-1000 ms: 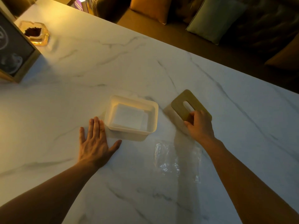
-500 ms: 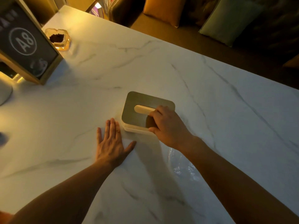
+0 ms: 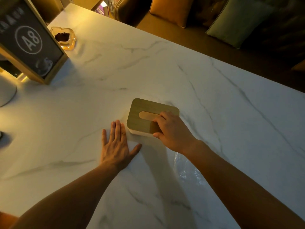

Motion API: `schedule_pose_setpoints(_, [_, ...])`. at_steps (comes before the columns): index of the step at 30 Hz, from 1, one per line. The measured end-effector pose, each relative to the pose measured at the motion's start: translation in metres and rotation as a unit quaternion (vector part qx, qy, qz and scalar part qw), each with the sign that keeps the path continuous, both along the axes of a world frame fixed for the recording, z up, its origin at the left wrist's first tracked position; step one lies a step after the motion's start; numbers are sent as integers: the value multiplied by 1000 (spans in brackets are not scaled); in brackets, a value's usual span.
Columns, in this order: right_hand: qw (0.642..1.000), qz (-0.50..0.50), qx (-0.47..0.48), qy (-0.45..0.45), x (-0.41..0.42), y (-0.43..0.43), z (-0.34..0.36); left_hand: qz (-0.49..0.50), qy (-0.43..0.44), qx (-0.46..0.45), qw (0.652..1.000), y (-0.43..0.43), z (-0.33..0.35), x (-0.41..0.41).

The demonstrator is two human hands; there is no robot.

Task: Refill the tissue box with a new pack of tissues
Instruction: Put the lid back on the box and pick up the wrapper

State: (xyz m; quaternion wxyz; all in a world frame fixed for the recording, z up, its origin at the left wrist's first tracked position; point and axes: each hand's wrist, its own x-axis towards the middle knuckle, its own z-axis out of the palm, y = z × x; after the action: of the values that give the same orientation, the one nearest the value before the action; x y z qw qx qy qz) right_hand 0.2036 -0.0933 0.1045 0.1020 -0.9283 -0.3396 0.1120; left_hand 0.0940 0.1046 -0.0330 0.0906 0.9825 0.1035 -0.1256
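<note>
A white tissue box (image 3: pixel 140 132) sits mid-table on the marble top (image 3: pixel 165 71). Its wooden lid (image 3: pixel 140 111), with a long oval slot, lies on the box. My right hand (image 3: pixel 171 131) grips the lid's near right corner, thumb at the front edge and fingers on top by the slot. My left hand (image 3: pixel 116 145) lies flat on the table, fingers spread, just left of the box and holding nothing. A crumpled clear plastic wrapper (image 3: pixel 188 171) lies on the table under my right forearm. The tissues inside the box are hidden by the lid.
A wood-framed table sign marked A8 (image 3: pixel 31 43) stands at the far left. Behind it sits a glass ashtray (image 3: pixel 65 38) with dark contents. A round white base (image 3: pixel 6 93) shows at the left edge. Beyond the table's far edge is a sofa with cushions (image 3: pixel 234 20).
One second ago the box was uncovered and my right hand held the lid on the table to its right. The lid went onto the box and stays there under my right hand. My left hand stayed flat.
</note>
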Motion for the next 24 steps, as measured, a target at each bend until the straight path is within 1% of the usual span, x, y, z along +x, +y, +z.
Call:
schedule_pose_setpoints(10, [1000, -4, 0, 26, 2, -5, 2, -3, 3, 6, 1000, 0, 1, 0])
schedule_pose_setpoints(18, [1000, 11, -26, 1, 1, -9, 1, -1, -4, 12, 1000, 0, -4, 0])
schedule_pose_setpoints(24, [1000, 10, -27, -12, -1, -12, -3, -1, -22, 10, 1000, 1, -7, -1])
